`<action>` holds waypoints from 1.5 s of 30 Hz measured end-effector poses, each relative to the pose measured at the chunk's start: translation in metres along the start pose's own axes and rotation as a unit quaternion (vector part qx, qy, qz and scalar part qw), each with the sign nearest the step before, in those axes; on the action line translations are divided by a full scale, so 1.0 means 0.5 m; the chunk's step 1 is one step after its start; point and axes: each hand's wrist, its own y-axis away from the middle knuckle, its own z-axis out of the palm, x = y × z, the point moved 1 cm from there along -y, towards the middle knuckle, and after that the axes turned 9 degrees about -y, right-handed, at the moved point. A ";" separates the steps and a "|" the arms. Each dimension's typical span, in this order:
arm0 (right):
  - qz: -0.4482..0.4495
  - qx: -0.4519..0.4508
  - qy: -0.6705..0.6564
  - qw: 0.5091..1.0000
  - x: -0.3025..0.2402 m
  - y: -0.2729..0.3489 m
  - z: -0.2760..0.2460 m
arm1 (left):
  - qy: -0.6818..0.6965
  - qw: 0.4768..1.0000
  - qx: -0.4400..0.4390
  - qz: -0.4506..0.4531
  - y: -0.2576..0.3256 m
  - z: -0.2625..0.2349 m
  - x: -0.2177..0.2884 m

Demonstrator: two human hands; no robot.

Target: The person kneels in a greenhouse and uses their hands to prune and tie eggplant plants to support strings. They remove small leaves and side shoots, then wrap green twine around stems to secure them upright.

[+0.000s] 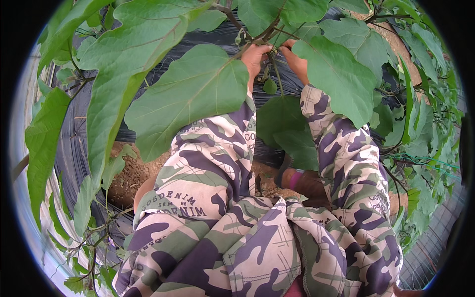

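Note:
A large-leaved plant with purplish stems, eggplant-like in look, stands in front of me. Both my hands reach up to a fork in its stem (267, 33). My left hand (253, 60) is closed with its fingertips against a thin stem just below the fork. Close by on the right, my right hand (295, 62) is pinched together by the same spot; a leaf (339, 74) covers part of it, and what it pinches is too small to make out. Between the hands hang a thin green shoot (277, 74) and a small green leaf (269, 86).
Broad leaves (190, 94) hang over my left forearm. Black plastic film (74, 148) covers the bed, with brown soil (131, 175) below. More plants (425, 148) and thin green strings (435, 163) stand to the right. My camouflage-patterned sleeves fill the lower middle.

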 end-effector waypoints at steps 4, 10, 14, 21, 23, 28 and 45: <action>-0.004 0.014 -0.054 0.998 -0.035 -0.008 -0.001 | 0.004 1.000 0.001 0.006 -0.005 -0.001 -0.003; 0.095 -0.016 -0.040 0.995 0.064 -0.018 0.024 | 0.012 1.000 0.007 0.011 -0.011 -0.001 -0.005; 0.119 0.033 -0.198 0.972 0.120 -0.028 0.054 | 0.011 1.000 0.021 0.010 -0.008 0.000 -0.004; 0.026 0.024 -0.002 0.999 0.057 -0.009 0.016 | 0.010 0.999 0.031 0.001 -0.004 0.000 -0.012; 0.070 -0.017 0.035 0.997 0.033 -0.008 0.005 | 0.020 0.999 0.027 -0.001 -0.004 -0.002 -0.015; 0.136 -0.016 -0.179 0.974 0.015 -0.016 0.003 | 0.065 0.997 -0.038 0.019 -0.006 -0.012 -0.015; 0.101 -0.065 -0.398 0.909 0.079 -0.051 0.077 | 0.059 0.997 -0.051 0.011 -0.001 -0.033 0.017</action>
